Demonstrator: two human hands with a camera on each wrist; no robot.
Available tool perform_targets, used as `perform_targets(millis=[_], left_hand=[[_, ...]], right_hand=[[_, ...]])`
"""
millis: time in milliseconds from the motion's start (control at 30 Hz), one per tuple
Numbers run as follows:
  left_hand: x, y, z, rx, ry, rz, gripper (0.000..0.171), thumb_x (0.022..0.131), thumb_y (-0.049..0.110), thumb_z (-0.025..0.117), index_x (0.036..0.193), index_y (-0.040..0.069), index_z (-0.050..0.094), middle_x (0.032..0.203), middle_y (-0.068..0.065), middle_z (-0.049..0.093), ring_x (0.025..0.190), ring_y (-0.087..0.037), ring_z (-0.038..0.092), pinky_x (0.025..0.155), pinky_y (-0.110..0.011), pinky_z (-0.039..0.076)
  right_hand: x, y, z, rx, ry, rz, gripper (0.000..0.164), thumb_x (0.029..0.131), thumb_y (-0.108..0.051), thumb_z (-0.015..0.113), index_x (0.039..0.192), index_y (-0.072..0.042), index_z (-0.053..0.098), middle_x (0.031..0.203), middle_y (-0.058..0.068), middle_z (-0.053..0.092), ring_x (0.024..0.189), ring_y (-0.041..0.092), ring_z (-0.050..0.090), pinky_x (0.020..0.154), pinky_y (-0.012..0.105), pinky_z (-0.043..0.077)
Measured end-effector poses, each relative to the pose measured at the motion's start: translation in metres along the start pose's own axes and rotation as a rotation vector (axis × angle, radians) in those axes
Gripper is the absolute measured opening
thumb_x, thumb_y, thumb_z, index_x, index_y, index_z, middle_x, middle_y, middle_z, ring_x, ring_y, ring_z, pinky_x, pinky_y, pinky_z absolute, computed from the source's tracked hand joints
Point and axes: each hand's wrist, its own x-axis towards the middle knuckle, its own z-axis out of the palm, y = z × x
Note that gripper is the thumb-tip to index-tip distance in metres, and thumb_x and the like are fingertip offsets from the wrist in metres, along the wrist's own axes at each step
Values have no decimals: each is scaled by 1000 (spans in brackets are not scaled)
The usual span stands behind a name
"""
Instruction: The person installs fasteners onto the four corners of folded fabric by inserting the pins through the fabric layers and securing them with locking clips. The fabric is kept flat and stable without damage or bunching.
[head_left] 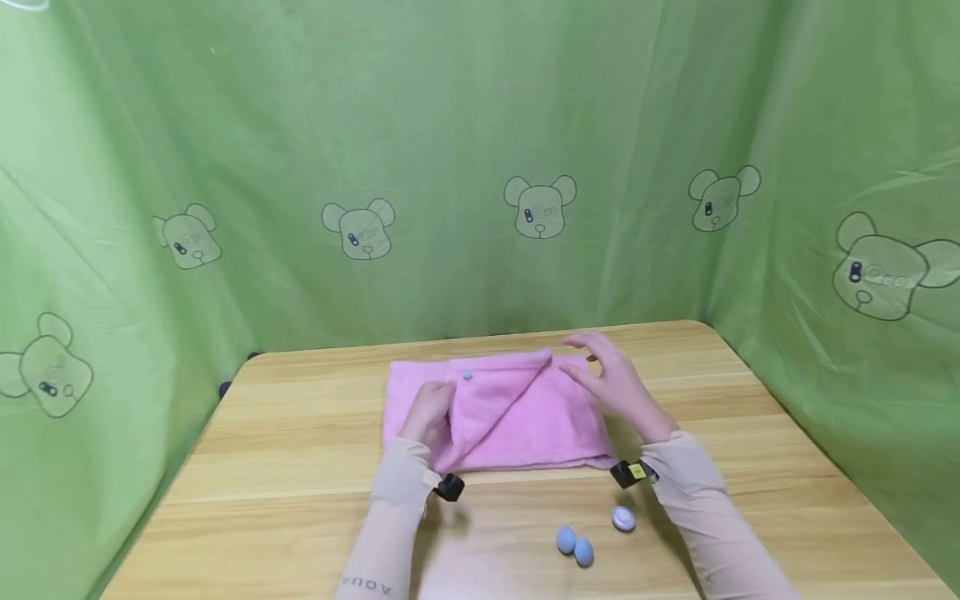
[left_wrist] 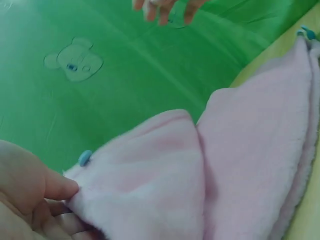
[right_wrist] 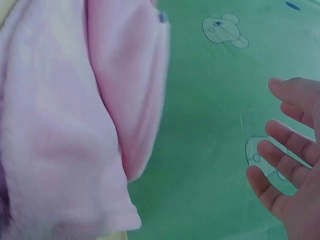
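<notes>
A pink fluffy cloth (head_left: 555,421) lies folded on the wooden table, its upper layer turned over diagonally. My left hand (head_left: 431,408) pinches the edge of that folded layer between thumb and fingers, as the left wrist view shows. Close to the thumb, a small blue button-like piece (left_wrist: 85,158) sits on the cloth edge. Over the cloth's far right corner, my right hand (head_left: 611,379) is held with fingers spread and nothing between them. In the right wrist view its fingers (right_wrist: 287,140) are apart from the cloth.
Nearer me on the table (head_left: 300,467) lie a two-lobed blue piece (head_left: 574,546) and a round pale disc (head_left: 623,518), left of my right forearm. Another blue piece (left_wrist: 307,33) shows at a cloth corner. Green curtains (head_left: 450,167) with bear outlines surround the table.
</notes>
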Motion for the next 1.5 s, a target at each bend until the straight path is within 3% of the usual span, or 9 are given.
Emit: perform_targets(millis=[233,433,667,833,1033,1167,1300,1400,1500], left_hand=[[4,-1,-10,78,-5,-71,26,93,16,38,96,-3,56,70,-1,55,63,-12,54,58,-25,49],[-2,9,-18,174,2,-73,34,91,16,46,119,-3,49,89,-14,59,70,-20,60,63,-31,54],[-13,25,-30,439,64,70,35,90,24,50,118,4,53,98,-16,63,79,-22,62,66,-31,54],[-21,33,-31,426,64,167,29,89,22,53,113,7,57,93,-15,65,71,-16,60,61,-28,52],[-33,35,-20,435,10,318,23,87,23,55,107,11,61,86,-10,65,67,-15,59,62,-29,51],[-39,35,-9,432,-25,395,20,87,23,56,103,13,62,83,-8,64,66,-14,58,64,-32,52],[-47,35,4,432,-58,438,17,87,22,57,101,14,62,83,-9,64,69,-17,57,65,-30,50],[-53,32,17,516,-101,459,18,86,25,58,101,15,62,85,-7,63,73,-16,57,66,-25,48],[-57,26,33,664,-178,500,21,85,27,59,102,14,62,85,-1,63,74,-10,56,67,-20,46]], right_hand=[[2,8,-10,-44,38,-31,40,79,-17,67,116,-7,55,112,7,58,103,19,53,80,40,47],[2,10,-25,-53,73,-18,39,77,-14,68,114,-7,56,108,8,60,100,18,53,78,39,47],[-6,17,-54,-105,126,6,36,77,-13,69,111,-6,59,104,8,62,95,17,52,75,30,46],[-17,24,-73,-154,135,33,32,79,-14,67,109,-6,60,102,9,62,92,14,51,74,18,42],[-35,34,-87,-199,116,51,25,79,-13,67,102,-6,63,98,8,64,88,1,49,70,16,42],[-46,40,-91,-256,-12,92,18,80,-16,66,96,-7,65,85,3,65,76,1,50,61,17,44],[-51,41,-90,-273,-307,190,20,83,-23,62,95,-7,62,75,0,61,67,5,51,57,22,43],[-55,41,-85,-230,-555,293,25,81,-25,63,97,-6,59,76,2,60,65,9,52,56,26,43],[-60,41,-77,-181,-725,394,28,76,-23,67,96,-5,57,77,3,58,65,12,51,55,27,42]])
